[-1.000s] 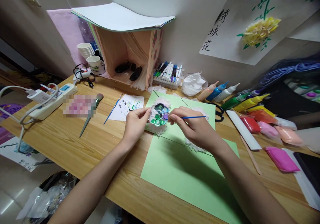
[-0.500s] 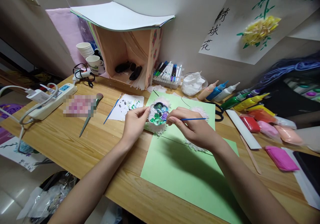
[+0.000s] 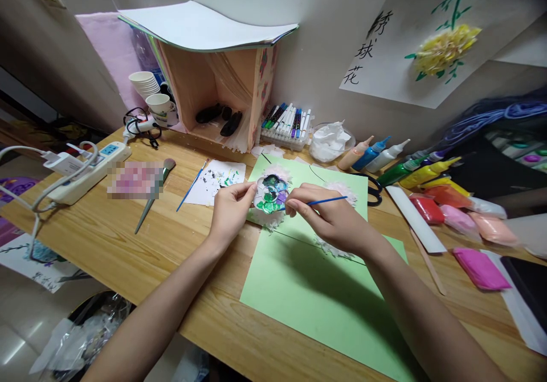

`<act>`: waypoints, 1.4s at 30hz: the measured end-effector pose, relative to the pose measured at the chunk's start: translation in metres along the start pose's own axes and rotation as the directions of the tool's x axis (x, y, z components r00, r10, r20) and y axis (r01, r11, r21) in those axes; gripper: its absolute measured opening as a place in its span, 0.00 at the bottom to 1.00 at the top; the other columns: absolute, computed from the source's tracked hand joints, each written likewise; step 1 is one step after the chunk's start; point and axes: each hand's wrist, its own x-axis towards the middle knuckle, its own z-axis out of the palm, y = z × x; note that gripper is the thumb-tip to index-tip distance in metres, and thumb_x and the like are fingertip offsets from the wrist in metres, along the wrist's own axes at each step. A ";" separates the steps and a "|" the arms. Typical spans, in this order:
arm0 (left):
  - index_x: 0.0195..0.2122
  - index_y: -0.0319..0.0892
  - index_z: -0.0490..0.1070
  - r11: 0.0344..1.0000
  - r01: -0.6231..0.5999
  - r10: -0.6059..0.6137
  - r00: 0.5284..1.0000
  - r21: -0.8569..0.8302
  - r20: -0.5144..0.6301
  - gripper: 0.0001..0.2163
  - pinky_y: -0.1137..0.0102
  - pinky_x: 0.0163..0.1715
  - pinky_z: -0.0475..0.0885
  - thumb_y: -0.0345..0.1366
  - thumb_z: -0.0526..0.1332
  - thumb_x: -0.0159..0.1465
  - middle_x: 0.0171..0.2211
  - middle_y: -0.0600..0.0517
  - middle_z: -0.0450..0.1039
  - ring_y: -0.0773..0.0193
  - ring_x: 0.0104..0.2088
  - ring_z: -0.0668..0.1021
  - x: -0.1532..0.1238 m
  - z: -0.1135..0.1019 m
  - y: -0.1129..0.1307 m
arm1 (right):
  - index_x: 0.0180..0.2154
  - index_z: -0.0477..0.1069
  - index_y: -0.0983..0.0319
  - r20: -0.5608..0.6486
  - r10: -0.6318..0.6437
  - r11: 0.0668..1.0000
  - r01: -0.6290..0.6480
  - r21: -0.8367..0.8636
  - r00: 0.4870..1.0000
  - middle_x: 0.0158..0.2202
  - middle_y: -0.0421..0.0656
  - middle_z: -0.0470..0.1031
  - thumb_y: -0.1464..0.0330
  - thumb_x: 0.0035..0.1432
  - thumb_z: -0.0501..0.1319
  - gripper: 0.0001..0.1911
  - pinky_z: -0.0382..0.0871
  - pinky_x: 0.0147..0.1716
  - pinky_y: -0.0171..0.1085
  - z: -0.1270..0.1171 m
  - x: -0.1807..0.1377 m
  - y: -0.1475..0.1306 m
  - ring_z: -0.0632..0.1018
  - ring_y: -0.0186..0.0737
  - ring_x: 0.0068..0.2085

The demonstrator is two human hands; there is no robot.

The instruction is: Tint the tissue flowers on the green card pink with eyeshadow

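Observation:
My left hand (image 3: 233,208) pinches the left rim of a small flower-shaped paint palette (image 3: 270,195), which has green, purple, blue and dark paint in its wells. In my right hand (image 3: 327,214) is a thin blue paintbrush (image 3: 329,201), its tip by the lower right of the palette near the green and purple paint. Beneath both hands lie green paper sheets (image 3: 299,308) with black drawn lines. White-pink fringed paper flowers (image 3: 342,191) sit on the green paper, partly hidden by the palette and my right hand.
A second blue paintbrush (image 3: 192,185) lies beside a paint-spotted white sheet (image 3: 220,180). Markers (image 3: 290,121), a bowl of white tissue (image 3: 331,142) and paint bottles (image 3: 367,153) line the wall. Black-handled scissors (image 3: 374,191), clay packs (image 3: 481,268) and a power strip (image 3: 92,174) flank the work.
The brush in my right hand has shifted slightly left and tilted, its tip a little lower at the palette's edge. My left hand and the palette stay nearly in place.

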 end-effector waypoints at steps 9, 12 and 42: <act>0.38 0.39 0.79 1.000 0.006 -0.006 1.000 -0.024 0.013 0.16 0.70 0.32 0.72 0.46 0.64 0.56 0.33 0.49 0.79 0.63 0.31 0.76 -0.001 0.001 -0.002 | 0.30 0.68 0.62 -0.002 0.025 1.000 -0.025 -0.006 1.000 0.27 0.42 0.71 0.66 0.67 0.47 0.16 0.61 0.32 0.35 -0.001 0.000 0.002 0.70 0.37 0.30; 0.38 0.39 0.79 1.000 0.011 -0.011 1.000 -0.027 0.009 0.17 0.70 0.32 0.72 0.46 0.64 0.56 0.32 0.50 0.79 0.63 0.30 0.76 0.000 0.001 -0.003 | 0.31 0.69 0.62 0.023 0.018 1.000 -0.019 0.024 1.000 0.29 0.43 0.72 0.66 0.67 0.47 0.16 0.62 0.32 0.35 -0.001 0.000 0.002 0.70 0.37 0.31; 0.39 0.39 0.79 1.000 -0.026 0.026 1.000 -0.004 0.011 0.16 0.69 0.34 0.72 0.46 0.63 0.57 0.32 0.50 0.78 0.62 0.31 0.76 -0.001 0.002 -0.005 | 0.32 0.68 0.62 0.002 0.004 1.000 -0.004 0.019 1.000 0.28 0.42 0.71 0.66 0.67 0.48 0.15 0.62 0.32 0.34 0.000 -0.001 -0.002 0.70 0.37 0.31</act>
